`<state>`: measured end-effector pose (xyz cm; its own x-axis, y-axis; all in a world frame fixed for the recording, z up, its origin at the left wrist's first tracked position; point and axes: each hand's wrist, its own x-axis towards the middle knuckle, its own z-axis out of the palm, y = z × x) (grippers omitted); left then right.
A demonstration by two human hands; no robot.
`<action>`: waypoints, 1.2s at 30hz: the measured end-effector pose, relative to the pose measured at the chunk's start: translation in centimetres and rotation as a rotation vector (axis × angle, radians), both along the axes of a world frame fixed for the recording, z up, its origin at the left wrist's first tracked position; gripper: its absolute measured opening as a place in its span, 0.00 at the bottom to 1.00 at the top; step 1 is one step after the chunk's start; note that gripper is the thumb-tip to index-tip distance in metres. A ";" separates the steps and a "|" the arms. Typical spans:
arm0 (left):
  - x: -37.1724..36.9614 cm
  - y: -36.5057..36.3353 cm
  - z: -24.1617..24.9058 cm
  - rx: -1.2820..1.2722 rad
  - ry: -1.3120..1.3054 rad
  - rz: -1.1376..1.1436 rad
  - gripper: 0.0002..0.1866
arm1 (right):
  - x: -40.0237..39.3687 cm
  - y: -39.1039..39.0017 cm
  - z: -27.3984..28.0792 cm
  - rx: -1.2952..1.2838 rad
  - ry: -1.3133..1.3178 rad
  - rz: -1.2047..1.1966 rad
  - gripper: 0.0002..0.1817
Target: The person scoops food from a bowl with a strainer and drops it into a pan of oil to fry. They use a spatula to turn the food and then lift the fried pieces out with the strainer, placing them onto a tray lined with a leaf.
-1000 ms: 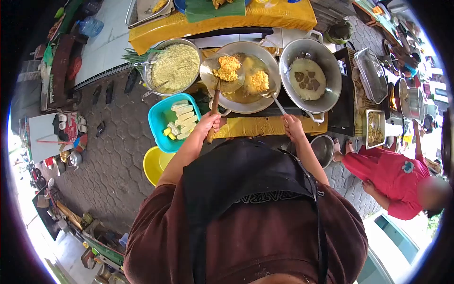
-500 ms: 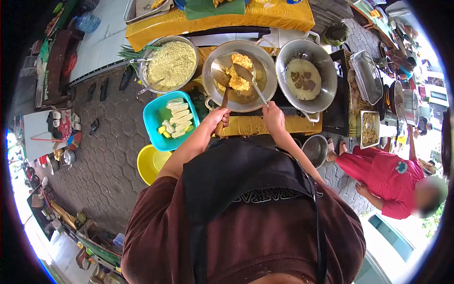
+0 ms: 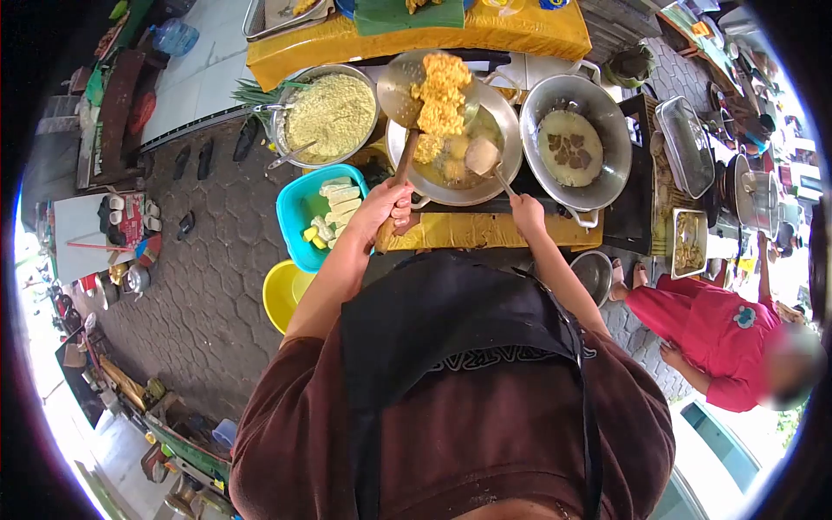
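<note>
Apron: black (image 3: 451, 303), nearest me, at 6 o'clock (clock centred on the wok (image 3: 511, 143), 12 = far side).
Yellow tub (image 3: 277, 299): on floor side, betw 7 & 8.
L hand (image 3: 386, 208): abt 7:30, fingers wrapped round wooden handle of skimmer (image 3: 397, 91).
R hand (image 3: 527, 215): betw 4 & 5, gripping metal handle of ladle (image 3: 482, 156); ladle head over wok at 4, can't tell if it's touching the liquid.
Turquoise basin (image 3: 299, 204): 8 o'clock, pale sticks (image 3: 342, 206) inside.
Fritters (image 3: 444, 78): golden, lumpy, on skimmer held over wok, abt 11; another fritter (image 3: 428, 150) lower, w/in wok.
Batter pan (image 3: 329, 117): 9 o'clock, pale yellow mix, spoon handles out.
Big pot (image 3: 615, 130): 3 o'clock, beside wok, brown patches in bottom.
Far table (image 3: 520, 35): 12, yellow cloth, green leaf (image 3: 407, 16) on top.
</note>
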<state>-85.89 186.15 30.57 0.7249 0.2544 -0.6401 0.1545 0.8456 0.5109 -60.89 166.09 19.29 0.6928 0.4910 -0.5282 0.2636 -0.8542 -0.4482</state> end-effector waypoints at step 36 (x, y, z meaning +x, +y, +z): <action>1.0 0.8 9.0 0.080 -0.059 0.063 0.08 | -1.7 8.7 -4.4 0.205 1.126 -0.454 0.15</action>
